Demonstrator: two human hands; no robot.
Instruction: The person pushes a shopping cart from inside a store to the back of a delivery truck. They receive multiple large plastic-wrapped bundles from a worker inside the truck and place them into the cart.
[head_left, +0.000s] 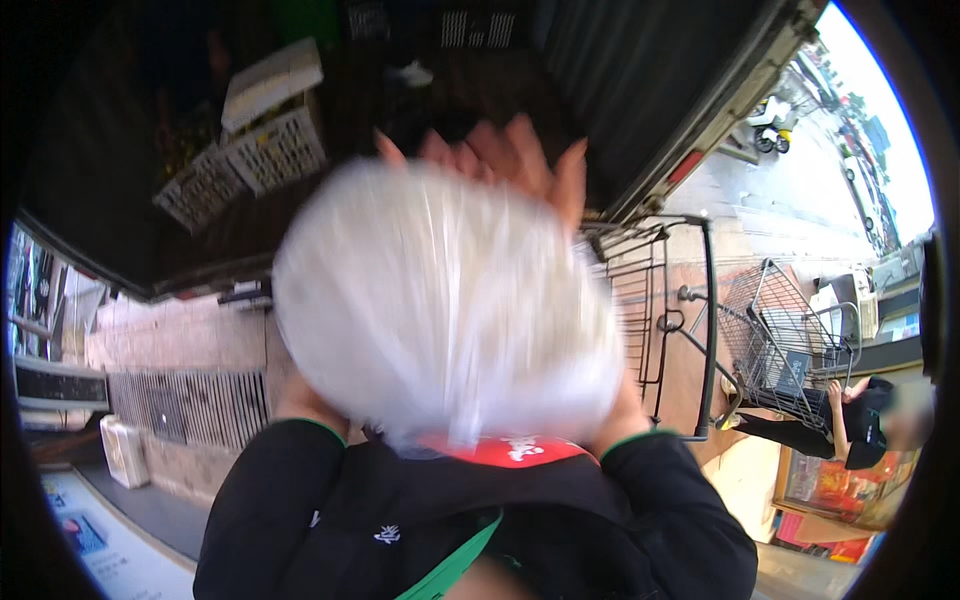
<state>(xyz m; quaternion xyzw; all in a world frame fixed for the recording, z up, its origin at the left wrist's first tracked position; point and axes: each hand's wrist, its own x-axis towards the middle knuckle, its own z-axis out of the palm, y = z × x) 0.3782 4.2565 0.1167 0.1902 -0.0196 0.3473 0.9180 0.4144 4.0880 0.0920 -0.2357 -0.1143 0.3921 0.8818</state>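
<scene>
A large, bulging bag of thin whitish plastic (450, 300), blurred, fills the middle of the head view. My forearms pass beneath it from both sides. Beyond its far edge show the spread fingers of my left hand (439, 154) and my right hand (532, 161), palms up, supporting the bag from below. The bag hides both palms and wrists, and its contents cannot be made out. Red fabric with white writing shows at its near edge, against my dark top.
Ahead is a dark truck cargo bay with white perforated crates (281, 150) and a polystyrene-like lid (274, 82). A black wire trolley (652, 322) stands close on the right. Farther right, a person (862, 420) holds a shopping cart (780, 330). A floor grate (187, 405) lies left.
</scene>
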